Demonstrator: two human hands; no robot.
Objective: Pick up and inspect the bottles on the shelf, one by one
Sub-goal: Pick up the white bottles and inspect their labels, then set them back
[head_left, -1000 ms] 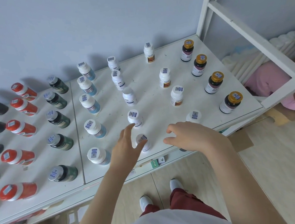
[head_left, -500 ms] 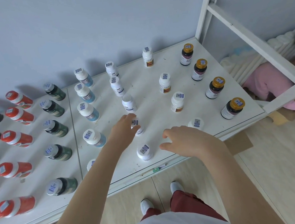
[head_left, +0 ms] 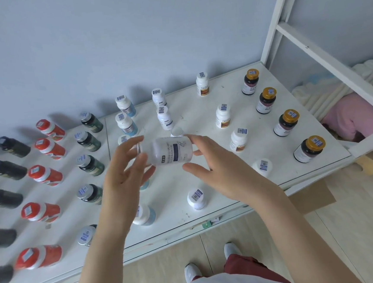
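Note:
A white bottle with a dark blue label [head_left: 172,152] lies on its side in the air above the white shelf [head_left: 209,180]. My left hand [head_left: 123,176] holds its cap end between fingers and thumb. At the bottle's base end is my right hand [head_left: 217,168], gripping it with fingertips above and thumb below. Another white bottle of the same kind [head_left: 196,198] stands below near the front edge, and two more [head_left: 164,117] stand behind.
Rows of bottles cover the shelf: red ones [head_left: 45,175], dark green ones [head_left: 90,164] and black ones at left, blue-labelled ones [head_left: 126,124], orange-labelled white ones [head_left: 238,139], gold-capped ones [head_left: 286,122] at right. A white frame [head_left: 322,52] rises at right, with a person in pink [head_left: 355,119] behind it.
My left hand took a white bottle from the middle column, lifted it and tipped it sideways. My right hand rose from the shelf's front edge and took hold of its other end.

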